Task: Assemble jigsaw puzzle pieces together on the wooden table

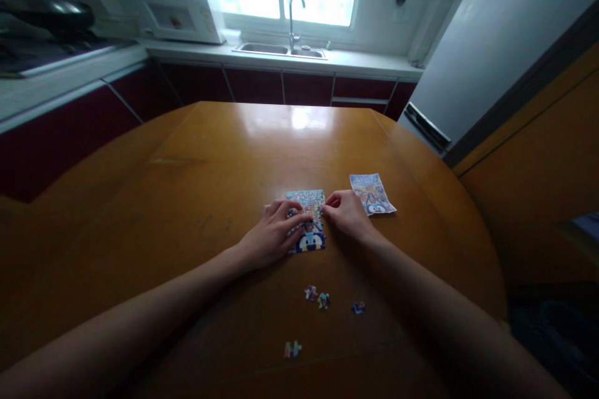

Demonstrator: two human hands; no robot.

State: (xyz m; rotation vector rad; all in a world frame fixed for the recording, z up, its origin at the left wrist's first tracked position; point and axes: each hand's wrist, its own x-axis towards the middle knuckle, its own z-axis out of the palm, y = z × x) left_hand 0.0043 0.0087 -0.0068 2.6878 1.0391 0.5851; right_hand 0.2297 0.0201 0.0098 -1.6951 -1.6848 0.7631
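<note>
A mostly assembled jigsaw puzzle lies on the wooden table, with a blue cartoon face along its near edge. My left hand rests over the puzzle's left side, fingers spread across its surface and hiding part of the picture. At the right edge of the puzzle, my right hand has its thumb and fingertips pinched on what looks like a small puzzle piece, mostly covered by the fingers. Nearer to me lie loose puzzle pieces: a pinkish piece, a yellow-green piece, a dark blue piece and a pale pair.
A printed picture sheet with the same design lies just beyond my right hand. The round wooden table fills the middle of the view. Behind it stand a counter with a sink, a microwave and a fridge.
</note>
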